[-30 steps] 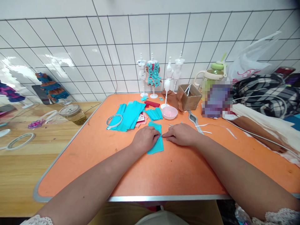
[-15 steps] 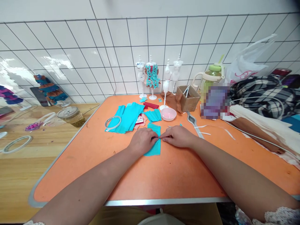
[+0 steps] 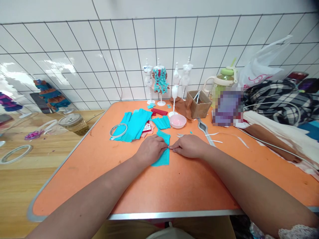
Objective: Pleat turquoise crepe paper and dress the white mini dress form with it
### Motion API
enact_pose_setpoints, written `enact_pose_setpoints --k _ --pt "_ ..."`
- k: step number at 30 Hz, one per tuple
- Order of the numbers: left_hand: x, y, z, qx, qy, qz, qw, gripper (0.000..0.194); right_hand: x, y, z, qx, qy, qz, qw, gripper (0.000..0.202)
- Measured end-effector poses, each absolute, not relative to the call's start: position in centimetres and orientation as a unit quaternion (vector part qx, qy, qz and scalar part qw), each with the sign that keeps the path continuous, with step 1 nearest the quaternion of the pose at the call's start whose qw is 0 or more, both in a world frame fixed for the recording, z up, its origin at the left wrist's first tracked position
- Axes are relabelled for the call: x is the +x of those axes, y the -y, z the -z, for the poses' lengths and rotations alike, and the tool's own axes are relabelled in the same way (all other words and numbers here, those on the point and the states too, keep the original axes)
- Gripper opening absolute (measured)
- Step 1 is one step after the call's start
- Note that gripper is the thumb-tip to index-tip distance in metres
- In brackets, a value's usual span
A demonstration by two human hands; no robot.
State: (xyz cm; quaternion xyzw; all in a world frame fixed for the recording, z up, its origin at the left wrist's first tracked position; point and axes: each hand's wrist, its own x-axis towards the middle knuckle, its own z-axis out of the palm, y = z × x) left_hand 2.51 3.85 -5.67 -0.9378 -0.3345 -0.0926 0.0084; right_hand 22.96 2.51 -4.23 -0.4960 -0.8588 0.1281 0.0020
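Note:
A piece of turquoise crepe paper (image 3: 161,160) lies flat on the orange table. My left hand (image 3: 152,148) rests over its left half, with thumb and fingertips pinched together near the right edge. From the other side my right hand (image 3: 188,146) meets them, its thumb and index finger closed on that same edge. The fingertips of both hands nearly touch, and they hide the spot they pinch. Small silver tips (image 3: 179,135) poke out behind my right hand; the rest of that object is hidden. A pink bowl (image 3: 177,121) stands just beyond the hands.
Larger turquoise sheets (image 3: 136,127) lie back left under a tape roll (image 3: 118,130). White mini mannequins (image 3: 175,89) stand along the tiled wall, one dressed in turquoise bits (image 3: 160,81). A cardboard box (image 3: 199,103), a drink bottle (image 3: 225,79) and dark plaid cloth (image 3: 274,96) fill the right.
The whole view has shifted slightly. Both hands stay at the right edge of the turquoise crepe paper, with barely any finger movement.

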Motion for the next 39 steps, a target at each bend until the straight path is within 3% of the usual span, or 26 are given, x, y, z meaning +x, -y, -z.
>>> enact_pose_setpoints --k 9,19,31,35,39 --pt "3.1 -4.0 5.1 -0.945 0.318 0.066 0.046 0.029 23.5 -4.3 6.3 -0.510 0.785 -0.328 0.123 0.031" --pt "2.0 -4.0 6.3 -0.911 0.379 0.160 -0.041 0.020 22.6 -3.8 6.1 -0.517 0.806 -0.199 0.208 0.013" --pt "1.9 -4.2 6.4 -0.894 0.412 0.164 -0.059 0.019 21.7 -3.3 6.3 -0.509 0.838 -0.127 0.149 0.009" --pt "1.7 -4.3 6.2 -0.886 0.425 0.164 -0.093 0.021 21.9 -2.9 5.9 -0.544 0.818 -0.124 0.136 0.021" --pt "1.3 -4.3 5.9 -0.879 0.433 0.162 -0.119 0.022 22.4 -2.6 5.5 -0.442 0.878 -0.146 0.116 0.022"
